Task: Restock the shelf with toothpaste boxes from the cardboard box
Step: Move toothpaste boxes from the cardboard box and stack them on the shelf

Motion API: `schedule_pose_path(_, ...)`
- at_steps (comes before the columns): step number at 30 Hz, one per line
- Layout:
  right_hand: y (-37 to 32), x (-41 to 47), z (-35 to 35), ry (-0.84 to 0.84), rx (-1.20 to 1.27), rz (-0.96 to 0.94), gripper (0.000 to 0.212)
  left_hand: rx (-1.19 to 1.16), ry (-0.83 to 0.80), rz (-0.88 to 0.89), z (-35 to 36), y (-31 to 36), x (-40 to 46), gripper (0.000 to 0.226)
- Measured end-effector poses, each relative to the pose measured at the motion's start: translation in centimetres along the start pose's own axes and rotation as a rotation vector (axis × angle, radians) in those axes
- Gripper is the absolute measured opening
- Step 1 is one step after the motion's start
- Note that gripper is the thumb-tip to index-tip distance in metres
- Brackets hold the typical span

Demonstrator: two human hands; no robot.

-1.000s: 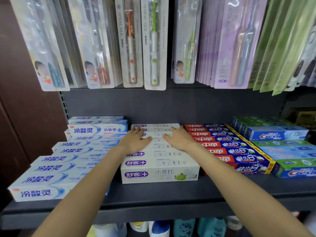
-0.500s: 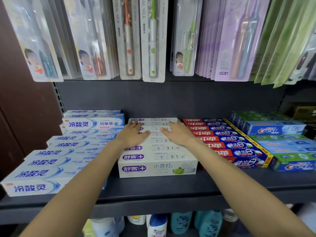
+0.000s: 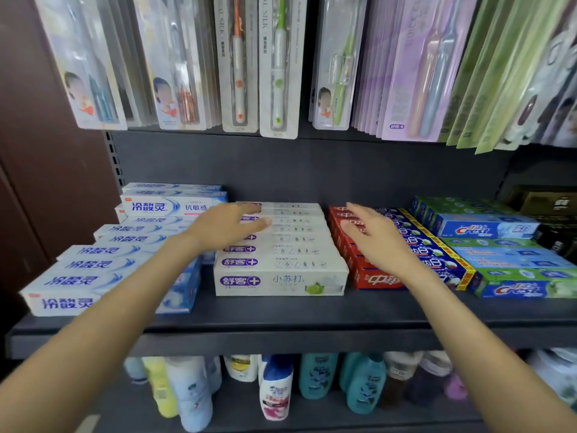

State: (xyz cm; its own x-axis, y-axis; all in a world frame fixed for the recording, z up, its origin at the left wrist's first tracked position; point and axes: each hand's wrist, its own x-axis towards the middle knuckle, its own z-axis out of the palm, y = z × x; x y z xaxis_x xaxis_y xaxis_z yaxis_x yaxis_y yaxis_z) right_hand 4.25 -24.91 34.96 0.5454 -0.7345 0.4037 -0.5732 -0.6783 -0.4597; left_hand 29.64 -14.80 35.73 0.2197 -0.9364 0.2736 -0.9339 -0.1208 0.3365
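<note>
Both hands, left [image 3: 224, 228] and right [image 3: 379, 237], have lifted off the white toothpaste boxes [image 3: 281, 264], fingers spread, holding nothing: that row on the shelf [image 3: 281, 326] looks finished.

A shop aisle for toiletries: a dark grey metal shelf [image 3: 281, 320] carries rows of boxed toothpaste in several brands up to its front edge, carded toothbrush packs [image 3: 278, 67] hang above, and plastic shampoo bottles [image 3: 276, 385] stand on the tier below.
</note>
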Motion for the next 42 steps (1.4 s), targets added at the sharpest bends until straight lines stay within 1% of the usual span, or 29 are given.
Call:
schedule_pose_path(1,0.4,-1.1,-0.3,-0.001,0.001,-0.013,0.052,-0.083,-0.073,-0.002,-0.5,0.1,-1.3,0.078)
schedule_pose_path(2,0.7,-2.0,-0.4,-0.030,0.020,-0.016,0.053,-0.156,-0.152,-0.021,-0.7,0.1,-2.7,0.094)
schedule_pose_path(3,0.9,-2.6,-0.1,-0.083,0.057,-0.016,0.056,-0.181,-0.220,-0.044,-0.5,0.1,-4.0,0.109)
schedule_pose_path(5,0.5,-3.4,0.9,-0.219,0.116,-0.039,0.066,-0.082,-0.298,-0.081,0.9,0.1,-5.6,0.123)
schedule_pose_path(6,0.1,-3.7,1.6,-0.276,0.114,-0.054,0.074,-0.009,-0.310,-0.093,1.7,0.1,-5.9,0.124)
schedule_pose_path(8,-0.5,-3.7,3.1,-0.337,0.087,-0.061,0.087,0.063,-0.280,-0.124,2.9,0.2,-6.0,0.117)
schedule_pose_path(10,-1.2,-3.5,4.2,-0.358,0.052,-0.033,0.093,0.057,-0.246,-0.158,3.2,0.4,-5.8,0.110)
schedule_pose_path(12,-1.8,-3.4,4.7,-0.364,0.011,-0.001,0.096,0.081,-0.255,-0.160,3.1,0.4,-5.6,0.107)
schedule_pose_path(18,-2.5,-3.9,4.6,-0.336,-0.018,0.015,0.087,0.093,-0.280,-0.127,2.9,0.3,-5.4,0.104)
schedule_pose_path(28,-2.6,-3.7,4.7,-0.347,-0.063,0.041,0.085,0.114,-0.304,-0.089,3.2,-0.2,-5.1,0.104)
schedule_pose_path(30,-2.7,-3.9,4.7,-0.360,-0.094,0.044,0.083,0.171,-0.298,-0.068,3.3,-0.3,-5.1,0.103)
schedule_pose_path(31,-2.8,-3.9,4.7,-0.363,-0.130,0.038,0.082,0.236,-0.293,-0.056,3.3,-0.2,-5.1,0.103)
schedule_pose_path(34,-3.0,-4.0,4.9,-0.316,-0.318,-0.035,0.075,0.565,-0.199,0.020,3.2,0.2,-5.3,0.100)
schedule_pose_path(35,-3.0,-4.1,5.1,-0.276,-0.370,-0.064,0.070,0.659,-0.151,0.052,3.1,0.3,-5.3,0.099)
schedule_pose_path(37,-3.2,-4.7,5.7,-0.140,-0.418,-0.122,0.060,0.748,-0.078,0.079,2.8,0.5,-5.4,0.097)
schedule_pose_path(39,-3.8,-5.7,6.6,0.016,-0.430,-0.181,0.048,0.737,-0.035,0.101,2.7,0.6,-5.9,0.090)
schedule_pose_path(40,-4.0,-6.2,7.1,0.077,-0.436,-0.199,0.045,0.707,-0.010,0.127,2.6,0.8,-6.4,0.083)
schedule_pose_path(42,-4.5,-7.2,7.9,0.147,-0.426,-0.214,0.047,0.550,0.089,0.173,2.1,1.1,-8.0,0.066)
